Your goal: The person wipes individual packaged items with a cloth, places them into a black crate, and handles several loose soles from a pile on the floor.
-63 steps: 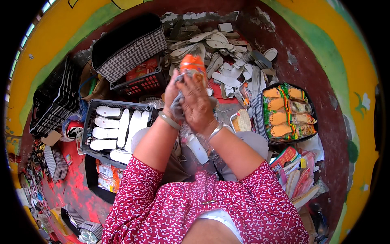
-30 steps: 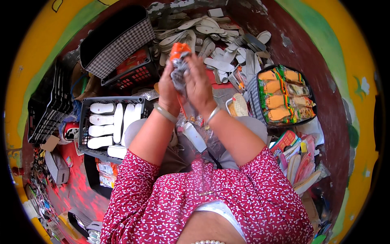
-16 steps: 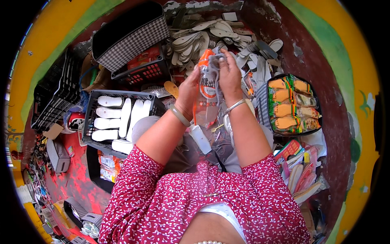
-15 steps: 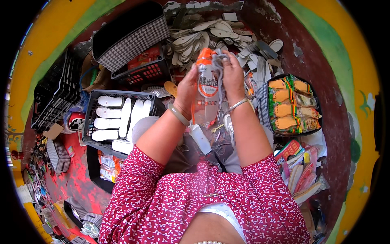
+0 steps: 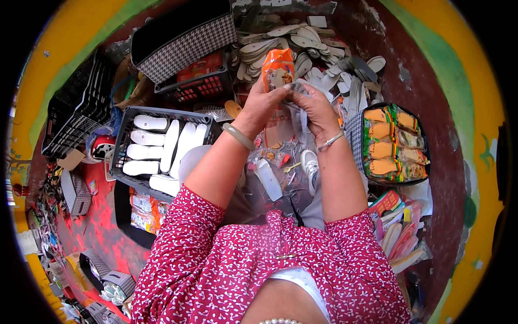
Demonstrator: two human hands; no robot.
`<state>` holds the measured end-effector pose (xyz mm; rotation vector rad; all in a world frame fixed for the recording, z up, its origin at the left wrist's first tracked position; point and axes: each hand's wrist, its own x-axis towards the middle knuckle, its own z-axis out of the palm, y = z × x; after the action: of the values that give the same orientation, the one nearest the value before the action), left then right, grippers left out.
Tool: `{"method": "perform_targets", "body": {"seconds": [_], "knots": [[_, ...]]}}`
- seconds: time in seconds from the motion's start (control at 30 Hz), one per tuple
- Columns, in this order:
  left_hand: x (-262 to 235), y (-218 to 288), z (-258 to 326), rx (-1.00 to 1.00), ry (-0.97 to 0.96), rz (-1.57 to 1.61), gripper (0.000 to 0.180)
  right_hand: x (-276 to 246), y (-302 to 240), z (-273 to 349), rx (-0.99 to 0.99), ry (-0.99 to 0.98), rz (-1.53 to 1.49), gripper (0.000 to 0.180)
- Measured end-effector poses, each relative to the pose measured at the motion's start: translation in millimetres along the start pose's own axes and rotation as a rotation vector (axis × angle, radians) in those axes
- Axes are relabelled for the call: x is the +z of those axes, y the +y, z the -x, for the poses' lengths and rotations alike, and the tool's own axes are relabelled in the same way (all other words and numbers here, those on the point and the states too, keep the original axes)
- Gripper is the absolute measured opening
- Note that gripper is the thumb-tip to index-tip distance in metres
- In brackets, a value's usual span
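Observation:
My left hand (image 5: 260, 110) is closed round a clear plastic packet (image 5: 278, 67) with an orange printed top, which stands up above the fingers. Bunched in my closed right hand (image 5: 317, 112) is a limp grey cloth (image 5: 298, 117), pressed close to the packet's side. The fingertips of both hands meet in front of the packet, and its lower part is mostly hidden. Below them, a pale insole (image 5: 268, 180) lies between my legs among clear plastic scraps.
On the left, a dark crate (image 5: 120, 143) holds white insoles. At the right stands a checked basket (image 5: 354, 137) of packed orange insoles. Loose insoles (image 5: 307, 40) are heaped at the back beside a large checked box (image 5: 186, 40). Pink and white insoles (image 5: 402, 229) lie at lower right.
My hands have drawn together at the packet, whose printed face has turned. The right hand has come down with the grey cloth, and the whole view has shifted slightly.

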<state>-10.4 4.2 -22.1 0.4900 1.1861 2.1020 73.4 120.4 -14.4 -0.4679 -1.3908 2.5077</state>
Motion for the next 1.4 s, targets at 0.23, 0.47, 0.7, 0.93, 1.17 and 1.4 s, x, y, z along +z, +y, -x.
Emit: {"method": "perform_targets", "body": {"seconds": [0.23, 0.47, 0.7, 0.93, 1.17, 1.4], "knots": [[-3, 2, -7, -0.119, -0.004, 0.295, 0.018, -5, -11, 4, -0.007, 0.056, 0.058, 0.027], [-18, -4, -22, 0.101, 0.009, 0.528, 0.015, -6, -5, 6, 0.195, -0.085, 0.111, 0.027], [-37, 6, -28, 0.188, 0.219, 0.682, 0.022, 2, 0, 18, 0.238, -0.126, 0.178, 0.029], [-39, 17, -21, 0.015, 0.023, 0.625, 0.026, -10, -9, 16, 0.105, 0.025, 0.095, 0.021], [-26, 8, -13, -0.042, 0.119, 0.479, 0.017, -18, -18, 13, 0.007, 0.117, -0.112, 0.024], [-9, 8, -8, 0.073, 0.026, 0.433, 0.025, -16, -11, 13, 0.170, 0.101, -0.137, 0.017]]}}
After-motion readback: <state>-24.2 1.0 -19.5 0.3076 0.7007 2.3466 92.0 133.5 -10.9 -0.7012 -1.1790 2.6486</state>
